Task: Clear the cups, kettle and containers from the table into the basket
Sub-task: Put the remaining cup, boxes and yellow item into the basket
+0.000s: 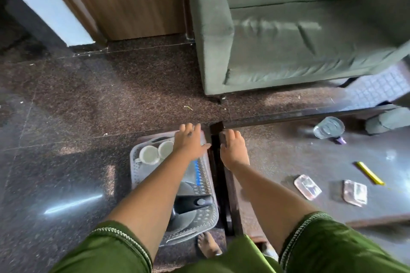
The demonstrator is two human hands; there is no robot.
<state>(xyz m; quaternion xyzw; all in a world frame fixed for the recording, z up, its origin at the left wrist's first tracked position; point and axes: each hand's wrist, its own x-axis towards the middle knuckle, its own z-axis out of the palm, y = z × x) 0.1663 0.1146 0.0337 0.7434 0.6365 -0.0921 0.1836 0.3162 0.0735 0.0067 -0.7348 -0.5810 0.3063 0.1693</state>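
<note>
Left hand (190,143), fingers straight, is hovering over the basket (205,175); right hand (231,148), fingers curled, is touching the table (277,150) corner at twelve o'clock.

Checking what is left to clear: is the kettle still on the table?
No, the kettle lies in the grey basket on the floor, beside the table.
</note>
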